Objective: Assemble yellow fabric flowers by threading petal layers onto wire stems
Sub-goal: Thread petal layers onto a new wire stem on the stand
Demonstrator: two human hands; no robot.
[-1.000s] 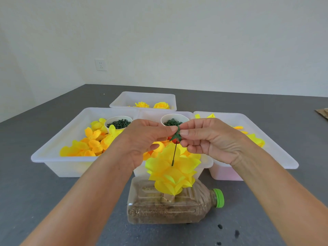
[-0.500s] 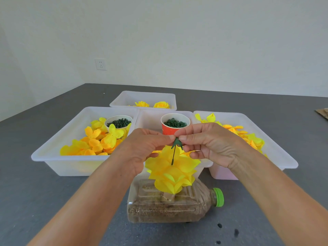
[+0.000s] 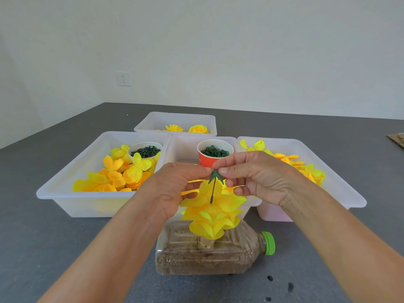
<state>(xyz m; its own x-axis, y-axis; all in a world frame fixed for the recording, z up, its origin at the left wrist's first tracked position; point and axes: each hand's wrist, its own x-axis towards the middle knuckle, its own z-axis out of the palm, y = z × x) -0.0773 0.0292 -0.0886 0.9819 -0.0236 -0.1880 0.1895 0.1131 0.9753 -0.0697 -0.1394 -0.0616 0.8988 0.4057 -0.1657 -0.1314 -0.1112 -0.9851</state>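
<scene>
A stack of yellow fabric petal layers (image 3: 213,212) sits on a thin green wire stem (image 3: 213,191) that rises from a bottle lying on its side. At the stem's top is a small green leaf-shaped piece (image 3: 215,176). My left hand (image 3: 175,189) and my right hand (image 3: 258,178) both pinch that green piece between thumb and forefinger, one from each side, just above the petals.
The sand-filled plastic bottle (image 3: 209,254) with a green cap (image 3: 269,243) lies in front. Behind are white trays: left (image 3: 65,193) with loose yellow petals and a white cup (image 3: 145,150) of green parts, a red cup (image 3: 213,153) in the middle, right tray (image 3: 341,184), far tray (image 3: 175,121) holding finished flowers.
Both hands have moved down a little with the green piece, uncovering the red cup behind them. The green piece now sits lower on the stem, closer to the petals.
</scene>
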